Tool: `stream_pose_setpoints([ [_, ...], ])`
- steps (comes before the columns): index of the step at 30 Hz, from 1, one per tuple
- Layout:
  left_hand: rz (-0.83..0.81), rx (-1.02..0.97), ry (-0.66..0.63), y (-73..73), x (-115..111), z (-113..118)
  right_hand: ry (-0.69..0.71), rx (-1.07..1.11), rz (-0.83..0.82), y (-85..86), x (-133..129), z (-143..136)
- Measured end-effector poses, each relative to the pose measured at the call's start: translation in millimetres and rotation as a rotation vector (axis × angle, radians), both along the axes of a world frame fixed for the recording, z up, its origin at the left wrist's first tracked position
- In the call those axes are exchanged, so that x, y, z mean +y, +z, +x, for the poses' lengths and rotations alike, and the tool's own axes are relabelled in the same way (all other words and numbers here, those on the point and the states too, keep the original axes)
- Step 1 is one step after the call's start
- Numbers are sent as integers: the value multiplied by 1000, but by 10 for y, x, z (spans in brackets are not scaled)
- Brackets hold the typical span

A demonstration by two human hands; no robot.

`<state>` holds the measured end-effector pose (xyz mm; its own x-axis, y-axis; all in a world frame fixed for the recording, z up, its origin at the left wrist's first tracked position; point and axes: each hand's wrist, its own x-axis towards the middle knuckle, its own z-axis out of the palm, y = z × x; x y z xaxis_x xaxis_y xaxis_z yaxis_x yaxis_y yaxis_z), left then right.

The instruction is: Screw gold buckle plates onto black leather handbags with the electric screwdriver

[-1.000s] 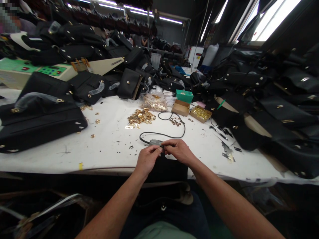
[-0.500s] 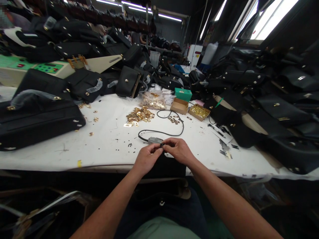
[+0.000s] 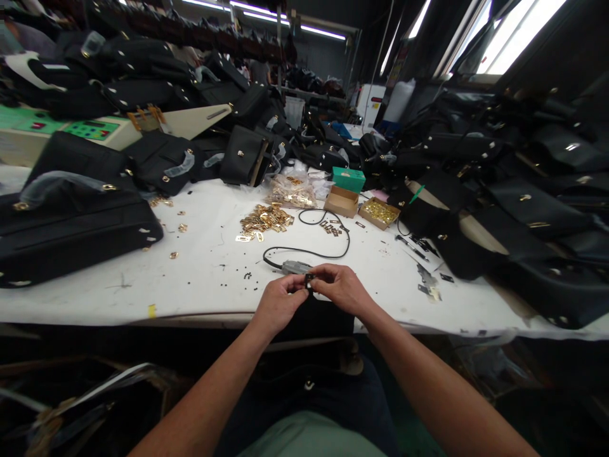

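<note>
Between my fingertips is a small dark plate (image 3: 309,279), pinched from both sides above the table's front edge. My left hand (image 3: 281,301) grips its left side with thumb and fingers. My right hand (image 3: 341,287) closes on its right side. Just behind the hands lies a grey handheld electric tool (image 3: 294,267) with a black cord curling away. Below, a black bag (image 3: 314,315) hangs over the edge and into my lap, its flap side toward me. A heap of gold metal plates (image 3: 266,219) lies farther back.
Black handbags (image 3: 71,235) crowd the left, and more bags (image 3: 523,254) pile up on the right. Small boxes stand at the back: a green box (image 3: 348,178), an open cardboard box (image 3: 340,202) and a box of gold pieces (image 3: 379,212). A pen (image 3: 412,248) lies at right.
The small dark plate has tilted up between my fingers, so more of its face shows. Both hands stay in nearly the same place.
</note>
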<state>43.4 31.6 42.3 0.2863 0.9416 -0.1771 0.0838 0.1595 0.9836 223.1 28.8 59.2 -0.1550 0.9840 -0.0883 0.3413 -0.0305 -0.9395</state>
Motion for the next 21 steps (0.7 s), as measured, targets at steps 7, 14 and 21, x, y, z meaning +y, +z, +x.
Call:
stream_pose_setpoints([
  [7,-68,-30,4,-29,1,5,24,-9,7,-102,-15,3],
  [14,-118,-44,41,-64,5,42,14,-31,4,-84,-21,-37],
  [21,-79,5,60,-86,19,75,5,-93,49,-50,-40,-60],
])
